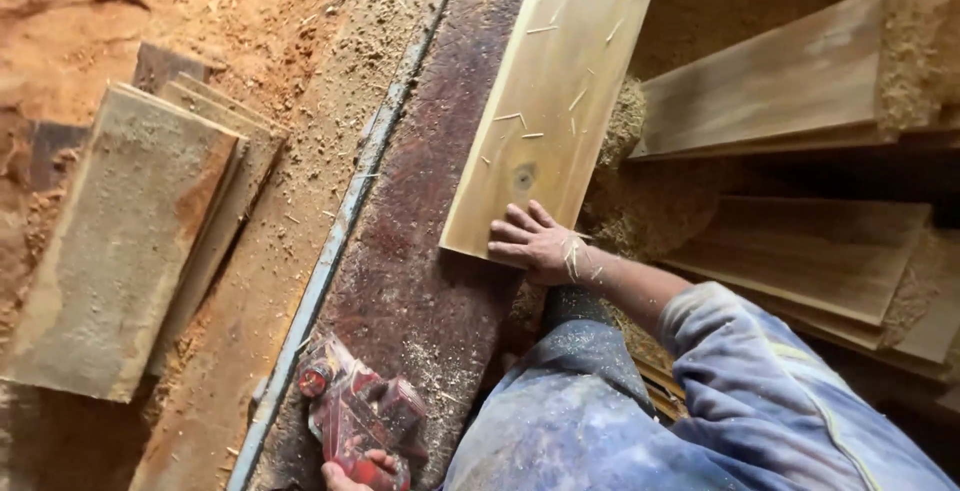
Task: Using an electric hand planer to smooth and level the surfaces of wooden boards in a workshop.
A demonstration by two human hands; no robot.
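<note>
Right hand flat, palm down, fingers spread and pointing left, wrist dusted with shavings. Right forearm bare, running from the lower right, blue sleeve pushed up at the elbow. Left hand at the near edge, mostly cut off, fingers curled in a grip. Left arm out of view.

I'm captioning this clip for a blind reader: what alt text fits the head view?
Seen from above, the person's right hand presses flat on the near end of a pale planed plank lying on a long dark board, while the left hand grips a red power tool. Sawdust and stacked planks surround them.
</note>
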